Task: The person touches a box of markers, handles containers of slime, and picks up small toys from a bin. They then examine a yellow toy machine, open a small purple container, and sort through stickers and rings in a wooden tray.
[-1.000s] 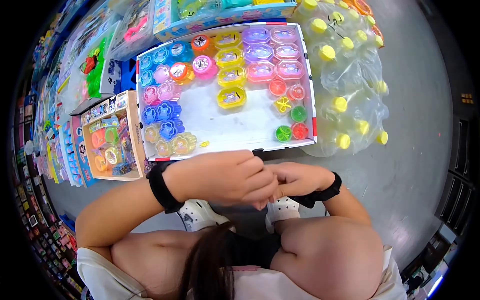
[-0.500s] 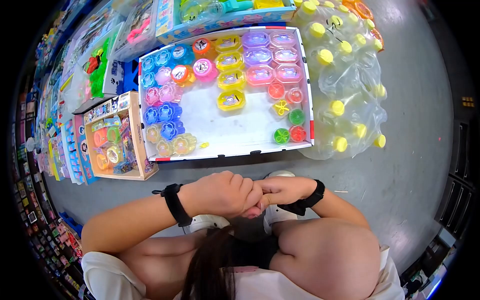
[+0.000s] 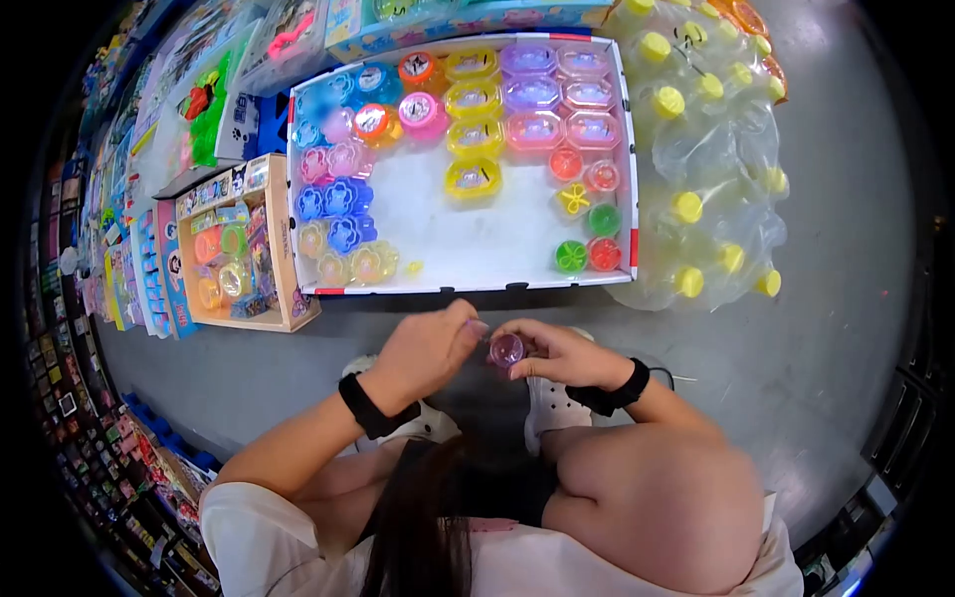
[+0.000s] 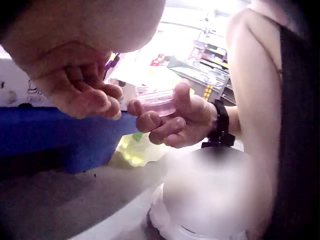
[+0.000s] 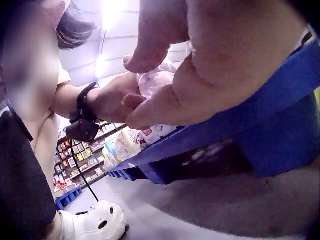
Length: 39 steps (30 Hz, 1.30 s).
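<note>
My right hand [image 3: 559,355] holds a small round pinkish-purple clear tub [image 3: 506,349], its round top facing up toward my head. In the left wrist view the thumb and fingers of that hand grip the tub [image 4: 159,102] around its side. Just left of it, my left hand [image 3: 423,350] has its fingers curled and pinches a small purple translucent piece [image 3: 477,327], mostly hidden by the fingers. Both hands are above the floor, in front of a white shallow box [image 3: 428,239] of colourful clear tubs.
Inside the box stand yellow tubs [image 3: 474,136], blue flower-shaped tubs [image 3: 343,236] and small round fruit-coloured ones. Wrapped bottles with yellow caps [image 3: 686,207] stand at the right. A wooden-framed toy tray [image 3: 282,244] is at the left. Below the box, a blue pallet [image 5: 215,145] shows.
The hands were together and the tub hidden between them. Now they have drawn apart, showing the tub in the right hand and a purple piece in the left.
</note>
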Tool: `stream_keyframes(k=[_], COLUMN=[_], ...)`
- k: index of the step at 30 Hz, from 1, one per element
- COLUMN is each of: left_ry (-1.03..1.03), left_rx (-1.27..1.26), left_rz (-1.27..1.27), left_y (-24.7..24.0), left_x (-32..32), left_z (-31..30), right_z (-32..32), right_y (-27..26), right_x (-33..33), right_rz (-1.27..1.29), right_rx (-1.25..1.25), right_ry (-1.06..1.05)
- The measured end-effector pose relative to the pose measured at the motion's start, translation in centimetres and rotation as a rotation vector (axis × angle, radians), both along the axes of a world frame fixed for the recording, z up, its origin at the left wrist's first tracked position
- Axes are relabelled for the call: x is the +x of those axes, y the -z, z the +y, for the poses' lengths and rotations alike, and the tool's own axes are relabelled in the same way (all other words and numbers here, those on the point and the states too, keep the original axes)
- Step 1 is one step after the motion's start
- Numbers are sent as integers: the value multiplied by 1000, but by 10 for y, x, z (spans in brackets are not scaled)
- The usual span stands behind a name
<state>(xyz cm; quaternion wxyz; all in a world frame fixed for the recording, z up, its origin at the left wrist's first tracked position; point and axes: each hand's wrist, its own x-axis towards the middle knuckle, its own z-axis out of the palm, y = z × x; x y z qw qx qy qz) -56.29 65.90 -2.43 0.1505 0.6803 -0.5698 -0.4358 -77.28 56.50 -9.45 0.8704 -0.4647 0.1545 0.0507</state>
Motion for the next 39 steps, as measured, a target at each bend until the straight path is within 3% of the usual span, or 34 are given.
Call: stream_keyframes(k=[3,6,11,14,20,23,26,39], left_ry=[27,22,-32,55,151,99,158,148], left_rx=[-98,-135,-187,-325,-364,-387,-450,-433], left_rz=[-4,30,178,202,119,210,102,124], left_y=[7,9,17,21,17,22,19,17], left_x=[8,8,4,3,-1,-5,-5,-8], left_z=[5,6,6,4,3,4,0,2], right_z=[-1,-8,-4,-2,-3,0,4,8], right_y=[0,-15,-6,-3,-11,-10,-4,3], right_x=[4,3,2,2,5,8,10,10], right_rz=[-48,70,59,32,96,110,100,93], right_rx=[118,265,230,207,230,229,175,99], right_ry=[77,102,134,147,163,178,162,139])
